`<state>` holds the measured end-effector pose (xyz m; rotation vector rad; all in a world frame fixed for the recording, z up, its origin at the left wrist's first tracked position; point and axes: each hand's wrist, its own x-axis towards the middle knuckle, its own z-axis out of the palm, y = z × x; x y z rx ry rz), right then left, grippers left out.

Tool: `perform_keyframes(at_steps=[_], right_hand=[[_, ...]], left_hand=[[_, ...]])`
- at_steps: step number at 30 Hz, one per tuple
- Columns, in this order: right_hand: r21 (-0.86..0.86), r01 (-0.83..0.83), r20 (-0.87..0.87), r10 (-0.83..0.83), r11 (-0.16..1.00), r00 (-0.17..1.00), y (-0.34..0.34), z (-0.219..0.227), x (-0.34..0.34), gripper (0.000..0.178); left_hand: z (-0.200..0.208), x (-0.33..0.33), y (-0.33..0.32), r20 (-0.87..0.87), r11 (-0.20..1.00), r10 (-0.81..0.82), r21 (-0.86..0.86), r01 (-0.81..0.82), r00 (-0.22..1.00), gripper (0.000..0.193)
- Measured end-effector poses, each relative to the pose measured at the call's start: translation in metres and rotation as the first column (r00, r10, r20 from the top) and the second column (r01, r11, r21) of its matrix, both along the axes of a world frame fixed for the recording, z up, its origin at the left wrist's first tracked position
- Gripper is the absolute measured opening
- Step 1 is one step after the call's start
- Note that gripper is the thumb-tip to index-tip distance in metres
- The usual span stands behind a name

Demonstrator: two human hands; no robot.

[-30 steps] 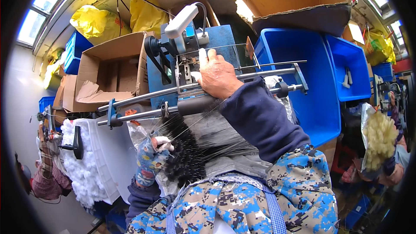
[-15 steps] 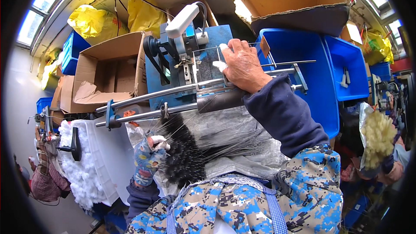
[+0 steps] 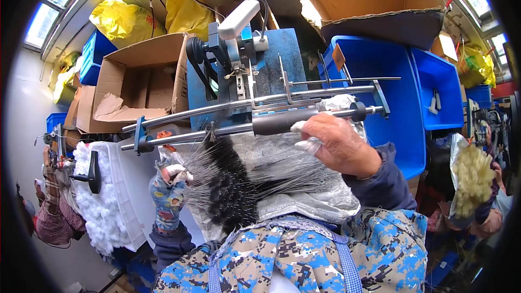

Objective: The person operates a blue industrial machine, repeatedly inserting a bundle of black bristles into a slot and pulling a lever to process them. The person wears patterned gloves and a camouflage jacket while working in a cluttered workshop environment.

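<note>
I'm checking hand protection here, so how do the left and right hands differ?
The left hand wears a patterned blue glove, while the right hand is mostly bare. The left hand is beside black bristles; the right hand is by a dark gray cylinder. Both have some white-covered fingers and dark blue sleeves.

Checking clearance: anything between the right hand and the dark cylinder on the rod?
Nothing visible. The right hand has its white-wrapped fingertips by the right end of the dark cylinder; whether they touch, I can't tell. The upper rod lies on the cylinder's far side, outside that gap.
</note>
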<state>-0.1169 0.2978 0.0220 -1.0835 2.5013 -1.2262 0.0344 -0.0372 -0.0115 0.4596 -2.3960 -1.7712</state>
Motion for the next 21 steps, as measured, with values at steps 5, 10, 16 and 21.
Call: perform_keyframes(at_steps=[5, 10, 16, 21], right_hand=[[-0.706, 0.38, 0.654, 0.343, 0.599, 0.675, -0.072, -0.008, 0.034, 0.024], [-0.759, 0.427, 0.601, 0.276, 0.491, 0.75, -0.051, 0.019, 0.003, 0.02], [0.063, 0.29, -0.335, -0.253, 0.955, 0.908, -0.058, 0.003, -0.068, 0.017], [0.379, 0.377, -0.487, -0.165, 0.845, 0.858, -0.088, -0.048, -0.112, 0.016]], left_hand=[[0.012, -0.03, 0.042, -0.064, 0.857, -0.452, -0.308, 0.413, 0.89, 0.011], [0.005, -0.031, 0.037, -0.113, 0.842, -0.314, -0.492, 0.221, 0.943, 0.014], [-0.084, -0.033, -0.037, 0.084, -0.056, -0.121, -0.995, 0.078, 0.989, 0.028], [-0.086, -0.04, -0.031, 0.16, 0.329, -0.175, -0.921, 0.211, 0.972, 0.025]])
